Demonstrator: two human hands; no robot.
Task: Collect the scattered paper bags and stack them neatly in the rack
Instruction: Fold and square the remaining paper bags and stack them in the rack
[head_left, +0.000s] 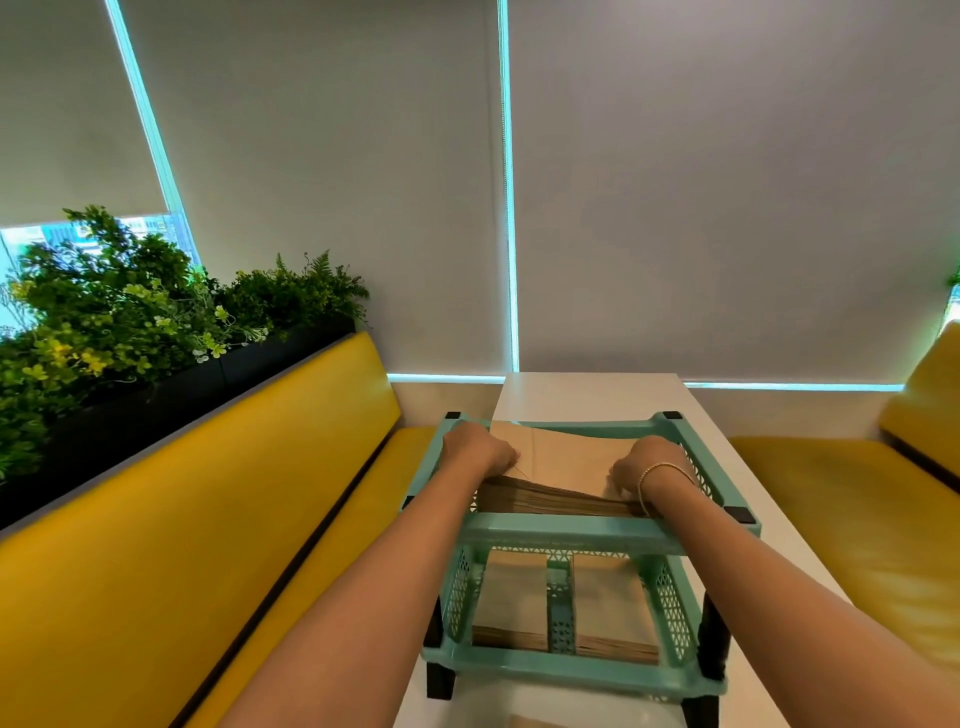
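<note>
- Two benches (156, 545) in yellow flanked a white table (597, 395); blinds (727, 182) filled the wall behind, plants (114, 312) sat behind the left bench.
- Rack (571, 532), teal plastic, two tiers, black legs, stood on the table, close to the camera.
- Top tier held a thick stack of flat brown bags (566, 452), near edges fanned and a bit uneven, the topmost bag skewed.
- Lower tier held more bags (514, 597), two piles split by a centre divider, lying flat.
- Left hand (480, 449) was on the stack's left side, fingers curled down at the top bags' edge; looked like pressing or gripping the pile, exact pinch not visible.
- Right hand (647, 467), bracelet on wrist, was on the stack's right side, fingers bent down onto the near corner of the pile; whether it clamped or just pushed, cannot tell.
- Judgement: squaring-up step, most bags looked racked already; no loose ones visible on the table, though the near table edge was cut off.
- Handling guess: single bags light, floppy, easily creased; the stack had some weight and the sheets would slide on each other. Best taken at both short sides, thumbs on top, fingers under, then tapped against the rack wall to align.
</note>
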